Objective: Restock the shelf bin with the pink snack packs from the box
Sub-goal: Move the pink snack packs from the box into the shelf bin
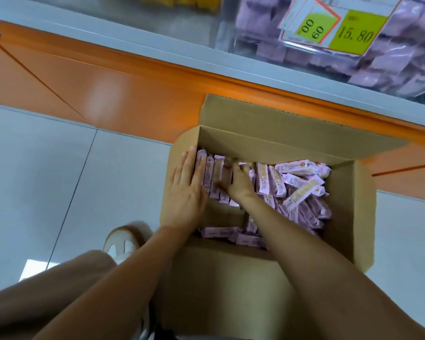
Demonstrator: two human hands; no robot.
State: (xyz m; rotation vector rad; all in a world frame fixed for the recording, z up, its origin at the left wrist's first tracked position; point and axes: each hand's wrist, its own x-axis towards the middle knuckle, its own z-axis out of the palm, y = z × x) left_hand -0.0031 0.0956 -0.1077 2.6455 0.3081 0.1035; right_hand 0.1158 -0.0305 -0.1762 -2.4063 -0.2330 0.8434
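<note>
An open cardboard box (341, 217) stands on the floor in front of me, holding several pink snack packs (297, 185). A row of upright packs (216, 177) stands at the box's left end. My left hand (187, 185) lies flat with straight fingers against the left side of that row. My right hand (241, 180) reaches into the box and its fingers curl over the right side of the same row; the fingertips are blurred. Above, the clear shelf bin (390, 62) holds more pink packs behind its front wall.
Yellow price tags (353, 30) hang on the bin's front. An orange shelf base (108, 94) runs behind the box. Pale floor tiles (47, 168) lie to the left. My knee and a white shoe (123, 241) are beside the box's left flap.
</note>
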